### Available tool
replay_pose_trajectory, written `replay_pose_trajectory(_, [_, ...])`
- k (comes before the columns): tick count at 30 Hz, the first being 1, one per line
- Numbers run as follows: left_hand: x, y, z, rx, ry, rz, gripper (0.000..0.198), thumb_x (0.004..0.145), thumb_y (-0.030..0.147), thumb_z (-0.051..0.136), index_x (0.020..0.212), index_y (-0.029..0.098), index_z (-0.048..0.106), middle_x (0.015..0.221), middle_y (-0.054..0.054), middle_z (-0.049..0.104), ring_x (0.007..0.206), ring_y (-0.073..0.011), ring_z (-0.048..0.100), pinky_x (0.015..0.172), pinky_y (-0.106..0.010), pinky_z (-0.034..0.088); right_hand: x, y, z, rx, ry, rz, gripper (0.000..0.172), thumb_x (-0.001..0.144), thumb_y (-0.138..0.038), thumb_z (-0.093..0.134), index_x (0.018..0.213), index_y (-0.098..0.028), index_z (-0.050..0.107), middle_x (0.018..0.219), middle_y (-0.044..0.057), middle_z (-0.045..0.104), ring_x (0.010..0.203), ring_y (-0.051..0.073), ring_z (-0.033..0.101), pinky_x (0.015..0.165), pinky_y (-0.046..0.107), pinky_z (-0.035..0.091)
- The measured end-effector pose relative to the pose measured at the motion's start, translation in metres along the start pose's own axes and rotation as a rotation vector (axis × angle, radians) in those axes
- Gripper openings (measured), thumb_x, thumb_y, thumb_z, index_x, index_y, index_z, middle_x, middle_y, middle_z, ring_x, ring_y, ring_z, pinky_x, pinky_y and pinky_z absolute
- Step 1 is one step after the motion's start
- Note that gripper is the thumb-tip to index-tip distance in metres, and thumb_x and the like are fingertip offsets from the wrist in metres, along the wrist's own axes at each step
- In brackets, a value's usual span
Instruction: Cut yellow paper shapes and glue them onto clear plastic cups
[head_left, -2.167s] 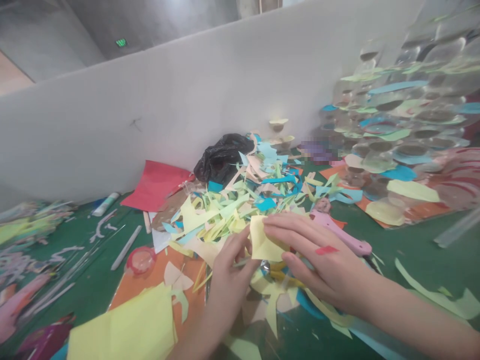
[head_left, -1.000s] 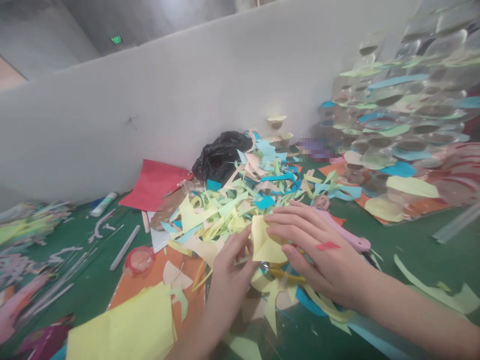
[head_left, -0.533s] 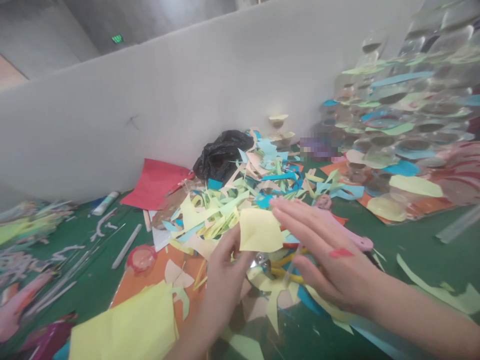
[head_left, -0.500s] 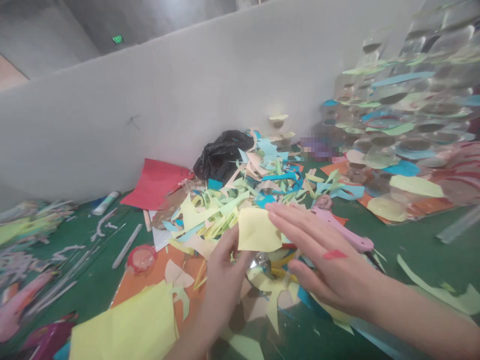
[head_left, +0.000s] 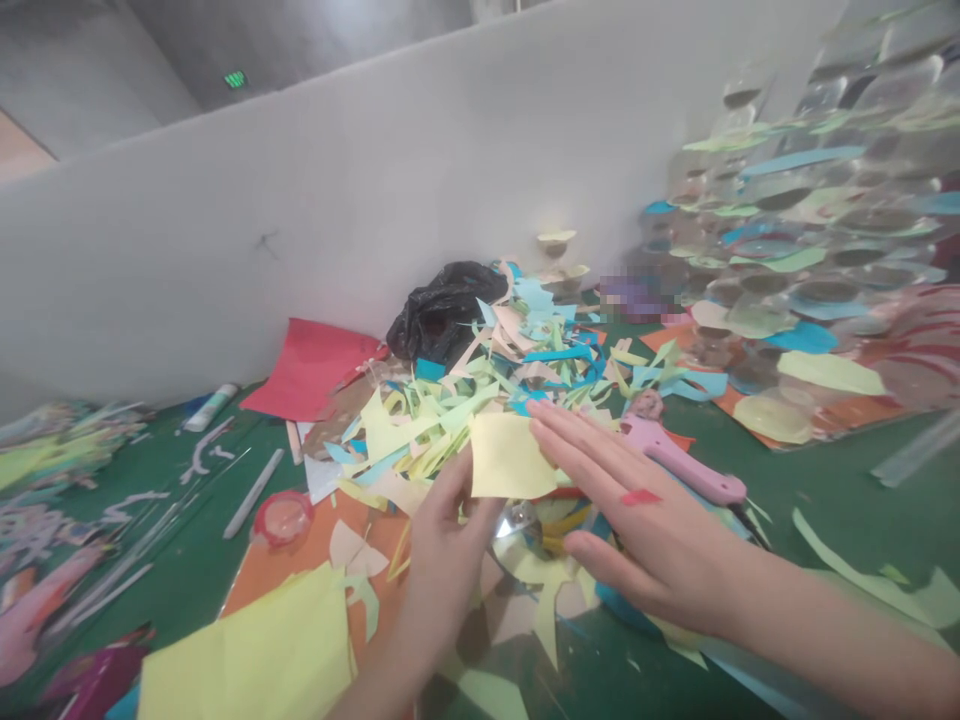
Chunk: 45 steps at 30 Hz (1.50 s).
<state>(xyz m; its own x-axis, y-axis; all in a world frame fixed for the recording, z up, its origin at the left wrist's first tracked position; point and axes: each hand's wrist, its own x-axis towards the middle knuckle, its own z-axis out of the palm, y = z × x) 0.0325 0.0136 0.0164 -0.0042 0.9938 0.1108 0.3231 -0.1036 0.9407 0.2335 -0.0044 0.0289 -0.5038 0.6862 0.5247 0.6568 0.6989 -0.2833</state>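
Note:
A pale yellow paper piece stands roughly square in front of the scrap pile, pinched at its left edge by my left hand. My right hand lies flat with fingers spread, its fingertips at the paper's right edge, and a small red paper scrap sits on its back. Below the paper, yellow-handled scissors and a clear glass ball are partly hidden. A pink-handled tool lies just beyond my right fingers. The heap of coloured paper scraps rises behind.
A black plastic bag and a red sheet lean on a white partition. A glue stick, red tape roll and yellow sheet lie on the green mat. Clear plastic domes crowd the right.
My right hand has opened flatter and shifted slightly away from the paper's face. The yellow paper now stands flat and square, no longer folded between both hands as it was earlier.

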Motion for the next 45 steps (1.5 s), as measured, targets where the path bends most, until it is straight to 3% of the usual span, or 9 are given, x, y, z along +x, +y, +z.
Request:
replay_pose_trajectory(4, [-0.001,0.0,0.0,0.05,-0.014,-0.001,0.041,0.085,0.037,0.064,0.125,0.027,0.066,0.114,-0.004,0.072,0.093,-0.0215,0.064,0.074,-0.028,0.049,0.0,-0.001,-0.001,-0.03,-0.07,0.013,0.057,0.102,-0.037,0.037,0.149,-0.006,0.035,0.157,0.015,0.03,0.146,0.026,0.027,0.112,0.049,0.038])
replay_pose_trajectory(13, [-0.003,-0.003,0.0,0.101,-0.032,0.029,0.034,0.087,0.028,0.062,0.121,0.031,0.067,0.106,0.0,0.071,0.092,-0.0194,0.062,0.079,-0.029,0.049,0.002,-0.002,-0.002,-0.033,-0.115,0.033,0.062,0.103,-0.045,0.03,0.15,-0.006,0.035,0.158,0.013,0.028,0.146,0.026,0.027,0.113,0.046,0.038])
replay_pose_trajectory(20, [-0.003,-0.011,-0.002,0.193,-0.049,0.219,0.039,0.085,0.019,0.062,0.122,0.031,0.065,0.103,-0.001,0.067,0.091,-0.018,0.061,0.074,-0.027,0.051,0.0,-0.002,-0.002,0.017,0.003,0.013,0.059,0.103,-0.043,0.031,0.151,-0.01,0.03,0.159,0.014,0.028,0.148,0.022,0.021,0.117,0.044,0.03])
replay_pose_trajectory(26, [-0.003,-0.012,-0.004,0.468,0.052,0.612,0.039,0.091,0.015,0.056,0.128,0.027,0.056,0.082,0.001,0.059,0.075,-0.015,0.055,0.066,-0.025,0.048,-0.006,-0.003,0.001,0.28,0.119,0.2,0.059,0.103,-0.045,0.032,0.157,-0.034,0.01,0.162,0.002,0.022,0.148,0.022,0.022,0.118,0.047,0.03])
replay_pose_trajectory(31, [-0.003,-0.002,-0.003,0.678,0.201,0.904,0.034,0.09,0.012,0.058,0.124,0.014,0.053,0.087,-0.005,0.058,0.083,-0.018,0.052,0.076,-0.029,0.047,-0.012,-0.009,0.006,0.79,0.036,0.583,0.053,0.102,-0.056,0.025,0.153,-0.042,0.026,0.161,-0.006,0.027,0.148,0.025,0.023,0.116,0.055,0.03])
replay_pose_trajectory(33, [-0.003,0.0,-0.002,0.748,0.263,0.958,0.035,0.087,0.012,0.062,0.121,0.011,0.054,0.095,-0.01,0.058,0.092,-0.0211,0.053,0.082,-0.033,0.047,-0.012,-0.009,0.009,0.936,0.016,0.7,0.054,0.1,-0.06,0.023,0.151,-0.041,0.032,0.16,-0.007,0.027,0.149,0.024,0.02,0.119,0.055,0.024])
replay_pose_trajectory(36, [-0.002,0.0,0.0,0.817,0.287,0.996,0.034,0.084,0.012,0.064,0.117,0.011,0.054,0.103,-0.014,0.06,0.099,-0.0245,0.055,0.085,-0.037,0.046,-0.01,-0.008,0.012,1.058,0.005,0.755,0.057,0.099,-0.065,0.025,0.149,-0.041,0.035,0.16,-0.007,0.028,0.149,0.024,0.02,0.12,0.052,0.02])
replay_pose_trajectory(40, [-0.001,-0.002,0.003,0.861,0.215,1.085,0.034,0.085,0.007,0.059,0.117,0.016,0.052,0.102,-0.011,0.065,0.101,-0.0227,0.058,0.089,-0.037,0.046,-0.009,-0.009,0.011,1.096,-0.016,0.792,0.056,0.098,-0.065,0.026,0.148,-0.043,0.037,0.159,-0.01,0.029,0.148,0.023,0.022,0.122,0.049,0.019])
replay_pose_trajectory(45, [-0.003,-0.004,0.003,0.881,0.17,1.085,0.032,0.082,0.004,0.059,0.114,0.008,0.054,0.104,-0.016,0.067,0.1,-0.0244,0.058,0.089,-0.037,0.047,-0.007,-0.012,0.009,1.093,-0.02,0.752,0.062,0.095,-0.071,0.028,0.148,-0.04,0.04,0.157,-0.008,0.034,0.148,0.023,0.022,0.121,0.046,0.021])
